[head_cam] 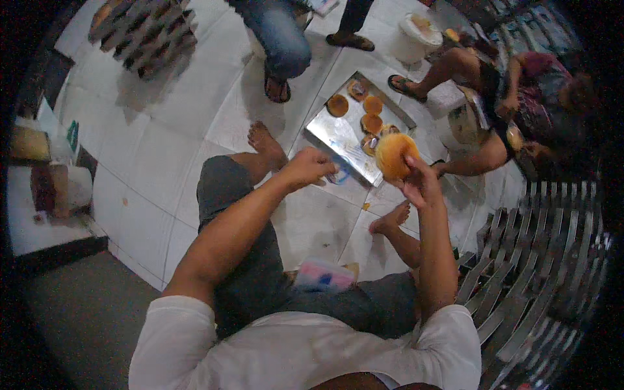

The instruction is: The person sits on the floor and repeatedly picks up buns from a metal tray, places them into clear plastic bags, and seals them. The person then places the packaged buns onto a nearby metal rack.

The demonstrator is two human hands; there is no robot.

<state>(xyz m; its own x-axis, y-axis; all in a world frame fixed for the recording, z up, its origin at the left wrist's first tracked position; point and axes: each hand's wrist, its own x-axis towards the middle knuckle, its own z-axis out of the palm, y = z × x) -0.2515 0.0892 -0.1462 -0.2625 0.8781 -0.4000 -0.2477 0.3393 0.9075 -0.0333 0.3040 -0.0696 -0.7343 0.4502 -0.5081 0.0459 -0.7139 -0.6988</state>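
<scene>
My right hand [420,181] grips a round golden-brown bun [396,155] from its right edge, raised over the near right corner of a shallow metal tray [332,134]. To the left, my left hand [312,168] pinches a thin clear plastic wrapper [340,174] with blue marks, in front of the tray's near side. Several round buns [372,123] lie on the tray; a few look wrapped in clear film. The bun in my hand hides part of those behind it. On my lap rests a stack of printed plastic wrappers [325,274], pink, white and blue.
At the right, a seated person [541,92] has a bun by one hand. A leg in jeans [287,44] and a sandalled foot [350,41] stand beyond the tray. A white bucket [414,41] stands behind. Stacked metal trays [521,273] rise at my right.
</scene>
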